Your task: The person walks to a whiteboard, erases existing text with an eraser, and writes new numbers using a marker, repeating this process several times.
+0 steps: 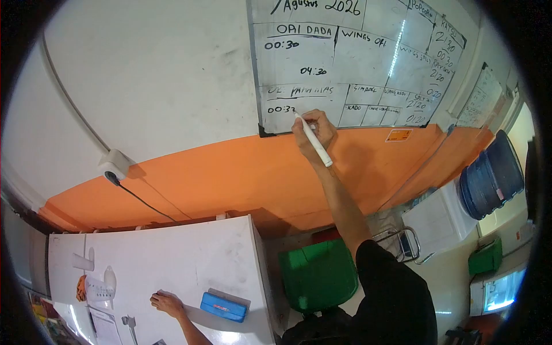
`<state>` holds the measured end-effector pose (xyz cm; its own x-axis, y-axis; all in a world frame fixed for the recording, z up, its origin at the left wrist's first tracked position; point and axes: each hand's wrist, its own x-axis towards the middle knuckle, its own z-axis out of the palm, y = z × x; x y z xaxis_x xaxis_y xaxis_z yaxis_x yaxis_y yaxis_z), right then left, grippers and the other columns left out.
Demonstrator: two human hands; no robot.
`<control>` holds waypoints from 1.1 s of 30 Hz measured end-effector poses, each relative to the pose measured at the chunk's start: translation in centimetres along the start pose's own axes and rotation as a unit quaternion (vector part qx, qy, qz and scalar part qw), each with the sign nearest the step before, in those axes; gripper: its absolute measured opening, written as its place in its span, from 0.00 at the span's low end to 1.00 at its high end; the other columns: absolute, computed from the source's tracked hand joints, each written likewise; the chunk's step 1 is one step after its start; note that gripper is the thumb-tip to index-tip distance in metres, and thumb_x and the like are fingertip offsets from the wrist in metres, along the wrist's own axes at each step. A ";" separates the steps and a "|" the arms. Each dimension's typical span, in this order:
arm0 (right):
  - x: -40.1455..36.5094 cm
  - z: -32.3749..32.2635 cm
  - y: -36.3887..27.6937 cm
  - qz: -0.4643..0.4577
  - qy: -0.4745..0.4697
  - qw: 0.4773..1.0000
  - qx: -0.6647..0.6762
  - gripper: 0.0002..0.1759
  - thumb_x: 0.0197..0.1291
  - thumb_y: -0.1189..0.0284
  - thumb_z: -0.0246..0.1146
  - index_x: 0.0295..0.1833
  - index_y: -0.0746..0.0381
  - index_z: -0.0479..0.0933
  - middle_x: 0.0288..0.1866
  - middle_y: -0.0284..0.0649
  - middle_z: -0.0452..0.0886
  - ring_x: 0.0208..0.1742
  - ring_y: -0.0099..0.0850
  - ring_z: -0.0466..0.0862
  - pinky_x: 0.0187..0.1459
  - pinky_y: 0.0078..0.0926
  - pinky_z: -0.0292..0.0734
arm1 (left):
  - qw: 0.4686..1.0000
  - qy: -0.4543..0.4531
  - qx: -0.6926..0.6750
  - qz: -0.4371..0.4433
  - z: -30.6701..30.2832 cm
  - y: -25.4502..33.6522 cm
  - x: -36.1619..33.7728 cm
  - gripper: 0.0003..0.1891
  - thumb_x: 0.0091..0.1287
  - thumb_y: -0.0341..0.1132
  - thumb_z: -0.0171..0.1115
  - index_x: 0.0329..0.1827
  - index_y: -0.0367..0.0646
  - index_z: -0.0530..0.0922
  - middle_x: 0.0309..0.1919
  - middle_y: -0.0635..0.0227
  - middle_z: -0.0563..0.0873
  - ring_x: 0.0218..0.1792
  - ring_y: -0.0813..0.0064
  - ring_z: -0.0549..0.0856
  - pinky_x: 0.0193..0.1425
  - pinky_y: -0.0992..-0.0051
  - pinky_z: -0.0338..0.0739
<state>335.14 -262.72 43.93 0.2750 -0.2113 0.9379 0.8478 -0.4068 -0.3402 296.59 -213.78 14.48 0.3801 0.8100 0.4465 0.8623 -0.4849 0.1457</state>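
Note:
My right hand [315, 133] is raised to a whiteboard [356, 63] on the wall and grips a white marker [313, 139], whose tip touches the board beside the handwritten figures "00:3". My left hand [167, 302] rests with curled fingers on the top of a white appliance [172, 253], holding nothing. A blue board eraser [223, 306] lies on that surface just right of my left hand.
The wall is white above and orange below. A socket with a black cable [115, 168] sits at the left. A green bin [318, 275] stands below the whiteboard. A blue water jug [491, 175] and a metal rack [405, 241] are at the right.

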 end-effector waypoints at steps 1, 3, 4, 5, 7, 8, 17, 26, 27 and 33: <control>0.1 -0.1 -0.3 -0.006 -0.018 1.000 0.002 0.06 0.60 0.79 0.66 0.37 0.67 0.74 0.29 0.37 0.81 0.25 0.18 0.78 0.26 0.14 0.73 | 1.000 0.005 0.001 0.003 0.0 0.0 0.0 0.13 0.78 0.37 0.43 0.43 0.34 0.71 0.45 0.53 0.74 0.50 0.53 0.74 0.52 0.54 0.73; 0.0 0.0 -0.2 0.012 -0.006 0.999 0.033 0.07 0.60 0.80 0.66 0.37 0.67 0.73 0.30 0.38 0.81 0.26 0.18 0.78 0.27 0.15 0.73 | 1.000 0.012 0.003 0.007 0.1 0.0 0.1 0.13 0.78 0.37 0.43 0.43 0.34 0.71 0.45 0.53 0.74 0.50 0.53 0.74 0.52 0.54 0.74; -0.2 0.1 0.1 0.031 0.005 0.997 0.065 0.07 0.60 0.80 0.65 0.37 0.67 0.72 0.30 0.38 0.80 0.27 0.18 0.78 0.28 0.15 0.74 | 1.000 0.013 -0.001 0.008 -0.2 0.2 0.0 0.13 0.78 0.37 0.43 0.43 0.34 0.71 0.45 0.53 0.74 0.50 0.53 0.74 0.51 0.54 0.74; -0.3 0.0 0.6 0.031 0.006 0.997 0.065 0.07 0.60 0.80 0.65 0.37 0.67 0.72 0.30 0.38 0.80 0.27 0.18 0.78 0.28 0.15 0.74 | 1.000 0.014 -0.005 0.009 -0.5 0.4 0.0 0.13 0.78 0.37 0.43 0.43 0.35 0.71 0.45 0.53 0.74 0.50 0.53 0.74 0.51 0.54 0.74; -0.3 -1.0 1.5 0.087 0.023 0.983 0.158 0.07 0.61 0.81 0.64 0.37 0.67 0.71 0.32 0.39 0.79 0.28 0.19 0.77 0.31 0.15 0.74 | 1.000 0.010 -0.007 0.010 -1.2 0.7 -0.1 0.13 0.78 0.37 0.44 0.43 0.34 0.71 0.45 0.52 0.74 0.50 0.53 0.74 0.51 0.54 0.74; -0.5 -1.6 1.8 0.091 0.022 0.982 0.163 0.07 0.61 0.81 0.64 0.37 0.67 0.70 0.32 0.40 0.78 0.28 0.18 0.74 0.31 0.15 0.71 | 1.000 0.004 -0.009 0.010 -1.4 0.9 -0.1 0.13 0.78 0.37 0.44 0.42 0.34 0.71 0.45 0.52 0.74 0.50 0.53 0.74 0.51 0.53 0.74; -2.3 -4.4 4.0 0.036 -0.013 0.998 0.055 0.09 0.60 0.74 0.67 0.35 0.65 0.73 0.27 0.40 0.81 0.25 0.24 0.80 0.28 0.21 0.74 | 1.000 0.010 0.000 0.016 0.0 -0.1 0.1 0.13 0.77 0.36 0.44 0.41 0.34 0.71 0.44 0.52 0.74 0.50 0.53 0.75 0.52 0.53 0.74; -2.5 -4.6 4.6 0.061 -0.009 0.997 0.040 0.08 0.59 0.76 0.67 0.37 0.64 0.73 0.28 0.40 0.82 0.26 0.25 0.81 0.28 0.22 0.75 | 1.000 0.019 0.001 0.023 -0.6 0.3 -0.1 0.12 0.78 0.36 0.44 0.42 0.34 0.70 0.44 0.52 0.74 0.49 0.52 0.75 0.49 0.53 0.75; -2.6 -4.5 4.9 0.060 -0.010 0.997 0.040 0.08 0.59 0.76 0.67 0.37 0.64 0.73 0.28 0.40 0.82 0.26 0.25 0.81 0.28 0.22 0.75 | 1.000 0.019 0.001 0.023 -0.5 0.3 -0.1 0.12 0.78 0.36 0.44 0.42 0.34 0.70 0.44 0.52 0.74 0.49 0.52 0.75 0.49 0.53 0.75; -2.3 -4.6 4.6 0.028 0.002 0.997 0.077 0.10 0.61 0.74 0.67 0.37 0.65 0.73 0.28 0.41 0.82 0.25 0.23 0.80 0.27 0.21 0.75 | 0.999 0.017 -0.019 0.030 -0.2 -0.1 0.0 0.12 0.77 0.36 0.46 0.42 0.33 0.71 0.45 0.50 0.74 0.49 0.50 0.75 0.50 0.49 0.74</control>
<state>336.36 -268.21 39.92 0.3214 -0.2338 0.9176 0.8908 -0.2539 -0.3768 296.41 -213.78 14.67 0.4188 0.7675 0.4853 0.8243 -0.5456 0.1515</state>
